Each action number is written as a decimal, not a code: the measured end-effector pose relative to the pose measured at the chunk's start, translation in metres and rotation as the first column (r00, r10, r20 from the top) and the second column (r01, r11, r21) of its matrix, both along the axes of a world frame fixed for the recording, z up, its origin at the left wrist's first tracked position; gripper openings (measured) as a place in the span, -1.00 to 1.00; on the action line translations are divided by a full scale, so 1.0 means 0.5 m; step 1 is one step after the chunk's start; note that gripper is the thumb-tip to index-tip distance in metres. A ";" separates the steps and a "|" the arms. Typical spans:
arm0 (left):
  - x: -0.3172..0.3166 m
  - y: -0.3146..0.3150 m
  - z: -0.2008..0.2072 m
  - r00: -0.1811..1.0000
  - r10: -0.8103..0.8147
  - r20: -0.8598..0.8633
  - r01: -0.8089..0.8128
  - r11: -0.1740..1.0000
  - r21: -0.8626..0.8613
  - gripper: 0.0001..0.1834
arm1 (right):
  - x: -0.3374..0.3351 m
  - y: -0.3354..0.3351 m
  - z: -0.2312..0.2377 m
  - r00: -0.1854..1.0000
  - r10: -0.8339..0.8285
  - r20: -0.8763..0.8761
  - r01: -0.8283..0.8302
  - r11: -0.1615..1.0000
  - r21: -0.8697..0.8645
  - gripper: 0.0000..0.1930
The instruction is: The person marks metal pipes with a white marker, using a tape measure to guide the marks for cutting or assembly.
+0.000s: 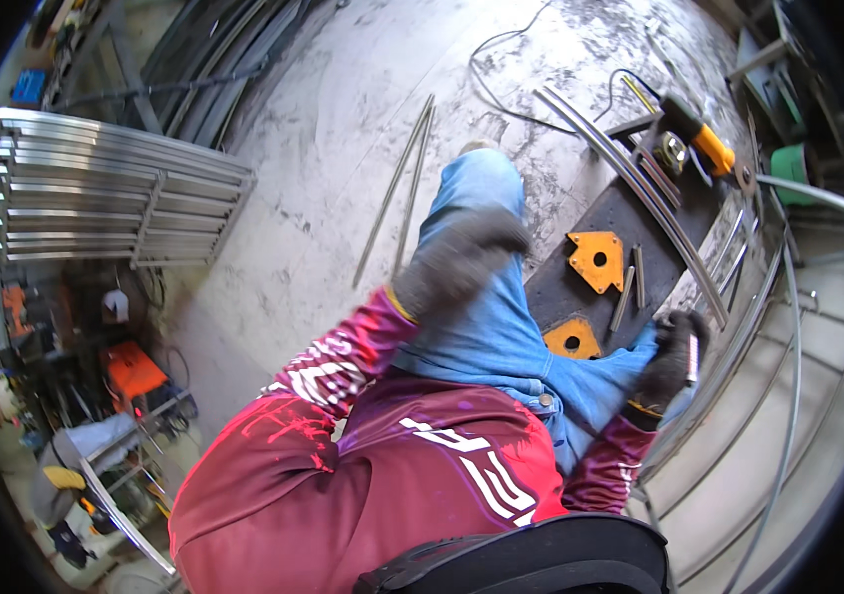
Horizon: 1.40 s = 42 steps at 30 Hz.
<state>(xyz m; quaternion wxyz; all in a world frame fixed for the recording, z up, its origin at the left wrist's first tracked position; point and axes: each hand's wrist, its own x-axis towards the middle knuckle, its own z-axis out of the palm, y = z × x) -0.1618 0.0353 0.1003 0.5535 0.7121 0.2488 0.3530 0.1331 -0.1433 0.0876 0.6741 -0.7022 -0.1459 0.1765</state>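
1. Marker [692,358], white with some red, sits right of centre in the frame, in the right hand [667,364]; dark gloved fingers curl round it, hiding part of it.
2. Left hand [463,259], also gloved, is blurred over the jeans [481,188] near mid-frame; spread or pressed together, I cannot tell.
3. Jeans partly cover the lower orange magnet [572,340].
4. White lettering crosses the maroon shirt [417,406]; the marker's print is too small to read.
5. Long metal strips [654,206] cross the dark board [664,282], right; pale floor [328,148] spreads across upper middle, bearing two thin rods [394,191].
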 end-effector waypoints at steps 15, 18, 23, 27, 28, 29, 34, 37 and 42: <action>0.033 -0.057 -0.035 0.895 -0.422 0.144 0.446 0.854 -0.267 -0.71 | -0.214 0.142 0.055 0.769 0.637 -0.053 -0.637 0.770 0.026 -0.84; 0.041 -0.080 -0.006 0.908 -0.393 0.143 0.417 0.831 -0.367 -0.63 | -0.170 0.135 0.020 0.747 0.523 0.411 -0.430 0.851 -0.302 -0.75; 0.065 -0.117 0.034 0.933 -0.353 0.072 0.342 0.806 -0.483 -0.57 | -0.146 0.111 0.021 0.599 0.467 0.651 -0.265 0.882 -0.390 -0.91; 0.076 -0.131 0.036 0.928 -0.372 -0.024 0.326 0.842 -0.430 -0.55 | -0.141 0.085 0.018 0.604 0.440 0.665 -0.157 0.883 -0.442 -0.76; 0.079 -0.136 0.032 0.926 -0.375 -0.038 0.335 0.865 -0.375 -0.56 | -0.143 0.082 0.022 0.607 0.419 0.675 -0.140 0.893 -0.428 -0.75; 0.082 -0.144 0.028 0.924 -0.378 -0.052 0.344 0.883 -0.320 -0.57 | -0.144 0.077 0.020 0.613 0.415 0.672 -0.137 0.894 -0.427 -0.75; 0.104 -0.168 0.023 0.907 -0.418 -0.058 0.378 0.866 -0.328 -0.58 | -0.134 0.056 0.016 0.585 0.388 0.712 -0.129 0.912 -0.390 -0.73; 0.118 -0.167 0.040 0.883 -0.456 -0.107 0.393 0.846 -0.361 -0.58 | -0.122 0.049 0.004 0.582 0.362 0.728 -0.112 0.923 -0.369 -0.73; 0.126 -0.175 0.031 0.933 -0.324 -0.158 0.347 0.926 0.150 -0.65 | -0.127 0.052 0.013 0.549 0.365 0.752 -0.118 0.924 -0.363 -0.76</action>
